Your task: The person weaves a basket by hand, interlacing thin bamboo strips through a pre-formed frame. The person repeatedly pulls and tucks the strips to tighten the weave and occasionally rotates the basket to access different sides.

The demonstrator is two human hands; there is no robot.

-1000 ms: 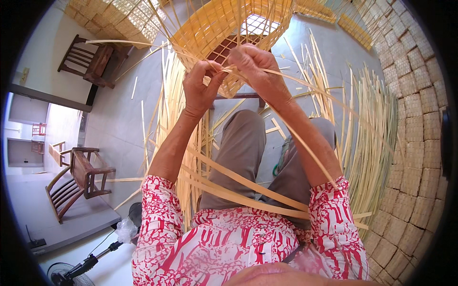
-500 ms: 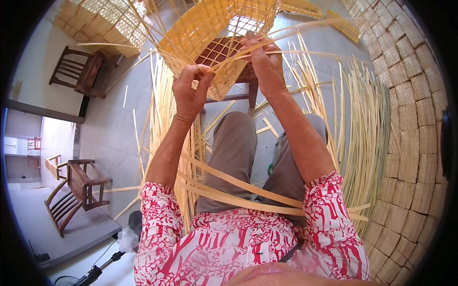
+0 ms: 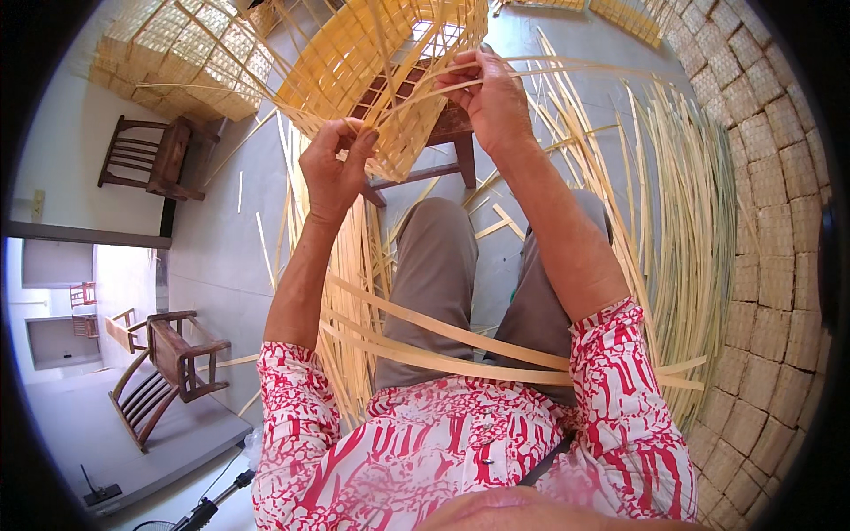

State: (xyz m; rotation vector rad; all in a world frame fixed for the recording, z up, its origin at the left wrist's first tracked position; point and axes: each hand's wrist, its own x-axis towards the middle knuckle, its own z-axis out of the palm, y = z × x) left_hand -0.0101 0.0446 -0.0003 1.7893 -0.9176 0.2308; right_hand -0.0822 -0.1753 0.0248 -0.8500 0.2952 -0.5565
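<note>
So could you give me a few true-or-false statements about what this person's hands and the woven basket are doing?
1. Both hands are raised at the half-woven basket. True.
2. The right hand is resting on the lap. False: it is up at the basket, pinching thin strips.
3. The left hand grips the basket's lower edge. True.
4. Long flat strips lie across the lap. True.
5. The basket sits on a red plastic stool. False: a dark wooden stool stands beneath it.
</note>
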